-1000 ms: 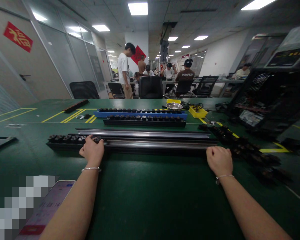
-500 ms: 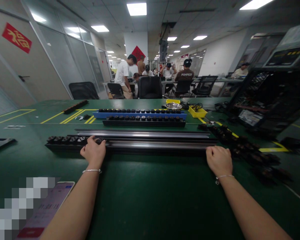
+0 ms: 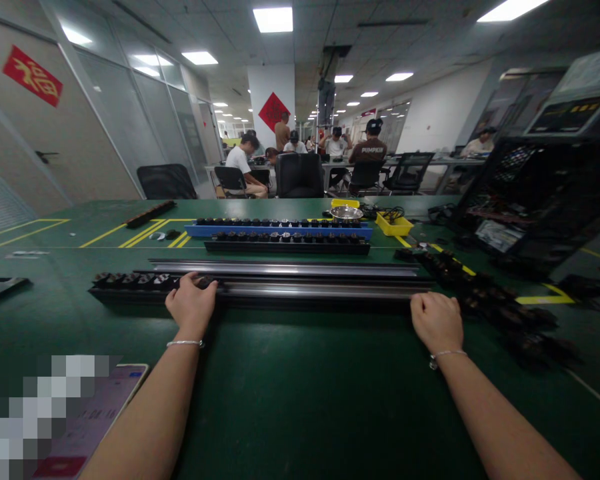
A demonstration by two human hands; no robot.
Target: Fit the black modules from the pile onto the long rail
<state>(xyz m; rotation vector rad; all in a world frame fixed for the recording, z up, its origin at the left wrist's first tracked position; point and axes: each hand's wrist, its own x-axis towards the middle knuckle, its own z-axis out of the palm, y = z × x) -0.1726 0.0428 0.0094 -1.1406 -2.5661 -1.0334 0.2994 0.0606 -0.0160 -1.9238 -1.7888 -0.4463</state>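
A long black rail (image 3: 310, 292) with a shiny metal face lies across the table in front of me. Several small black blocks (image 3: 130, 281) sit in a row along its left part. My left hand (image 3: 192, 305) is closed, thumb and fingers around a small black block (image 3: 207, 281) at the right of that row; the fingers partly hide it. At the rail's right end, my right hand (image 3: 436, 323) is closed on it with the fingers curled under. Right behind it lies a second metal-faced rail (image 3: 285, 268), parallel and without blocks.
Farther back stand a blue rail (image 3: 280, 231) and a black rail (image 3: 287, 247), both lined with blocks. Loose black blocks (image 3: 485, 287) are heaped at right, near an open computer case (image 3: 510, 193). A phone (image 3: 95, 413) lies front left; yellow tray (image 3: 394, 225) behind.
My left hand has shifted slightly to the right along the rail with the block. The right hand has stayed in place. In the background, a person in white has sat down.
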